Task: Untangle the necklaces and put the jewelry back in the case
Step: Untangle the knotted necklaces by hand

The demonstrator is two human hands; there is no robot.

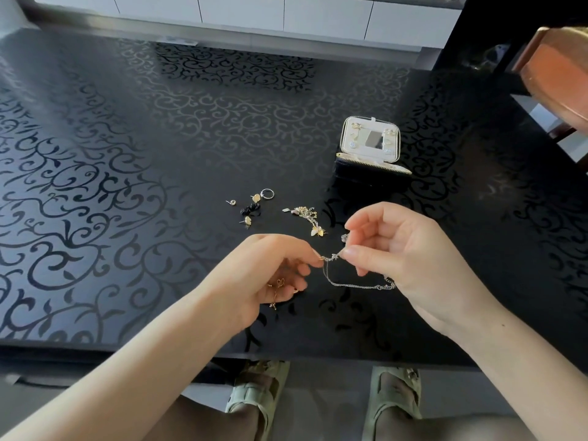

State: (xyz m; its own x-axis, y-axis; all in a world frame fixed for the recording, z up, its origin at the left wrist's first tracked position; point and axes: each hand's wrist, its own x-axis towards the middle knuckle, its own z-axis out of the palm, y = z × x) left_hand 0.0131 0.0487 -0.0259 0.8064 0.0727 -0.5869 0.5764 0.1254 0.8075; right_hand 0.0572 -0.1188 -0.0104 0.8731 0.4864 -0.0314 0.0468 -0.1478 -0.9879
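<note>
Silver necklace pinched at knot between left hand and right hand fingertips, gold chain under curled left fingers, open case beyond.

Glossy black table, scroll pattern; thin silvery metal chain; case perhaps velvet.

Between the hands: silver chain, pinched by left hand and right hand, spans the gap and sags low; blocked
Ahead of left hand: earrings and ring lie scattered; open table beyond
Ahead of the gap: gold tangle on the surface
Beyond right hand: open case, lid raised
Left of left hand: broad bare tabletop
Right of right hand: bare tabletop; chair at the far corner
</note>
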